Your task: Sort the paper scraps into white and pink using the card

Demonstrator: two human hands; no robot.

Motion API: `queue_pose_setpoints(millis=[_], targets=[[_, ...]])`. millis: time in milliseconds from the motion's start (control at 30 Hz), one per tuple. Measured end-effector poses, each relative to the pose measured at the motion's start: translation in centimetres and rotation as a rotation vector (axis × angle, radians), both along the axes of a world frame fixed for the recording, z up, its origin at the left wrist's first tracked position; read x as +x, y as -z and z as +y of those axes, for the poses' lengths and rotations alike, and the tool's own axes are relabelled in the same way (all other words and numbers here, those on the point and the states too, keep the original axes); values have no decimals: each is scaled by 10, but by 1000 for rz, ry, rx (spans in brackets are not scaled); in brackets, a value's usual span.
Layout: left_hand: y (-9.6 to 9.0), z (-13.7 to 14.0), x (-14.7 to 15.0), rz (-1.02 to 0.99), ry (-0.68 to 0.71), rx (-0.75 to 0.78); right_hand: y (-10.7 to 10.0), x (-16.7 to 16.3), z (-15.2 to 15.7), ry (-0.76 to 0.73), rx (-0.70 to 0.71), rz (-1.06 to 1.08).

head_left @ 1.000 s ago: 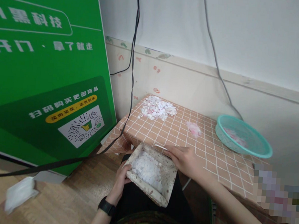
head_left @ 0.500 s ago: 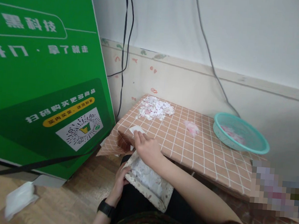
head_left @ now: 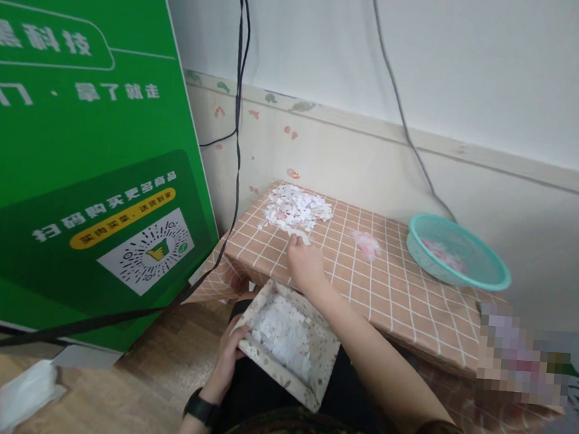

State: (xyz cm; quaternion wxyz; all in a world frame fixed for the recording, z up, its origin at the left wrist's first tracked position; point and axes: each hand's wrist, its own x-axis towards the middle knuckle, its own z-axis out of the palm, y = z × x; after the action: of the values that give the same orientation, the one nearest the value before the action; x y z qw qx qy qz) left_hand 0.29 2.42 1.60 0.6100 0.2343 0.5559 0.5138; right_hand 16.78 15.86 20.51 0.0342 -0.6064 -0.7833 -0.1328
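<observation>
On my lap rests a shallow, speckled off-white tray (head_left: 317, 380) with white paper scraps (head_left: 283, 330) inside. My left hand (head_left: 230, 346) grips its left edge. Over the table's near side, my right hand (head_left: 306, 264) pinches a small white card or piece of paper (head_left: 299, 235). The hand partly hides that piece. Just beyond it lies a pile of torn white and pinkish paper bits (head_left: 296, 207) on the checked tablecloth (head_left: 335, 271).
A small pinkish-white clump (head_left: 366, 245) lies mid-table. To its right stands a turquoise plastic basket (head_left: 495, 277) with similar pink material inside. A green panel (head_left: 88, 161) stands at left, with black cables (head_left: 239, 106) beside it. A white packet (head_left: 27, 394) lies on the floor.
My right hand has moved forward and right with the white piece, from the table's near left edge toward the paper pile. More of the tray shows. My left hand keeps its hold.
</observation>
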Motion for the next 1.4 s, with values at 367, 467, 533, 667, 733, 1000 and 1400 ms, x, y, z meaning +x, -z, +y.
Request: queue_pose_setpoints(millis=[367,467,533,667,733,1000,1400], targets=[[15,-1,-1,-5,-43,1,-16,122,9,405,98,143],[16,0,-1,4,-39,-2,-19,147,16,463,143,319],[14,-1,-1,6,-35,3,-19,154,22,409,187,435],[11,-2,0,11,-31,31,-12,145,37,276,213,545],[9,-2,-1,18,-14,43,-9,134,43,259,179,523],[0,-5,-3,4,-32,-13,4,119,73,199,134,643],[4,-3,-3,19,-41,-51,-39,175,138,-191,-235,857]])
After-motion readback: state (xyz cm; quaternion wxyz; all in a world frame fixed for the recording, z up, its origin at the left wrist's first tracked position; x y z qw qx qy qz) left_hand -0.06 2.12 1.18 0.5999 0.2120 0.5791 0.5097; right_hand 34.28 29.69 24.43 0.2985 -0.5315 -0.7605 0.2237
